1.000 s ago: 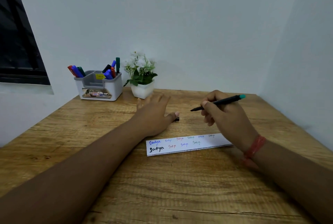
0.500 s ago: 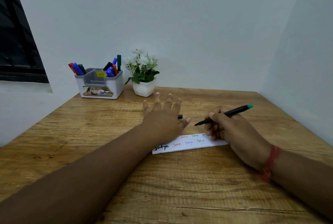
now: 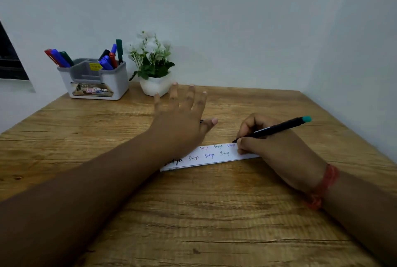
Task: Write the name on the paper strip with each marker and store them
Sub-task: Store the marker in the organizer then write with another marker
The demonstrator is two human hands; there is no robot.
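White paper strip point(image 3: 214, 156) lies flat on the wooden bench point(image 3: 193, 213), its long axis running left to right across the view and rising slightly toward the right. Small copies of the name in several colours fill its left and middle; the free space seems to be at the right end, though the writing hand hides most of it. That is just where the black marker point(image 3: 272, 130) with its teal end points: its tip sits at the strip's upper edge, right beside the last word of the top row, and its barrel slants up and away to the right. The right hand point(image 3: 277, 148) has its fingers point(image 3: 247, 124) curled tight round the marker near the tip, heel resting over the strip's right end. The left hand point(image 3: 182, 124) lies over the strip's left end with fingers spread and straight, gripping nothing. The next word probably goes rightward from the tip, so the right hand is the nearer one. Far back on the left stands the grey holder point(image 3: 96, 81) with other markers point(image 3: 107, 60), beside a potted plant point(image 3: 153, 66).
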